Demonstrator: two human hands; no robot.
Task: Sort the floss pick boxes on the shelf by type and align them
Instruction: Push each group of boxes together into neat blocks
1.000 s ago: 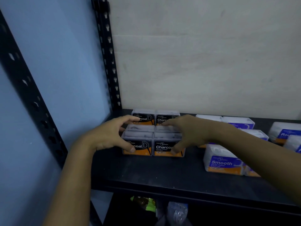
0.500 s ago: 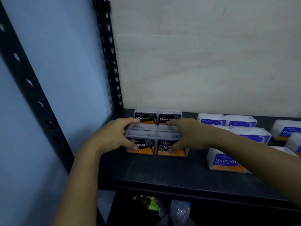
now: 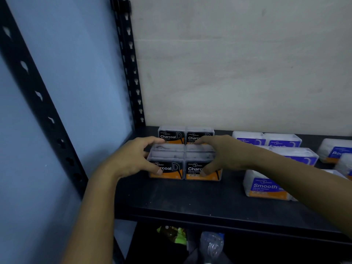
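Several black-and-orange Charcoal floss pick boxes stand in a tight block at the left end of the black shelf [image 3: 190, 199]. My left hand [image 3: 133, 159] grips the front left Charcoal box [image 3: 167, 169], thumb on its front label and fingers over its back. My right hand [image 3: 222, 155] grips the front right Charcoal box [image 3: 194, 170] the same way. Two more Charcoal boxes [image 3: 171, 135] stand behind them near the wall. White-and-purple Smooth boxes [image 3: 265, 187] lie to the right, less tidy.
A black perforated upright [image 3: 131, 63] stands at the shelf's back left corner, another [image 3: 38, 92] nearer me on the left. More white boxes [image 3: 335, 152] sit at the far right. A green packet [image 3: 171, 234] and a plastic bottle [image 3: 211, 244] lie below the shelf.
Both hands stay clamped on the front pair of Charcoal boxes; the boxes have slid slightly back toward the rear pair. The view has shifted a little.
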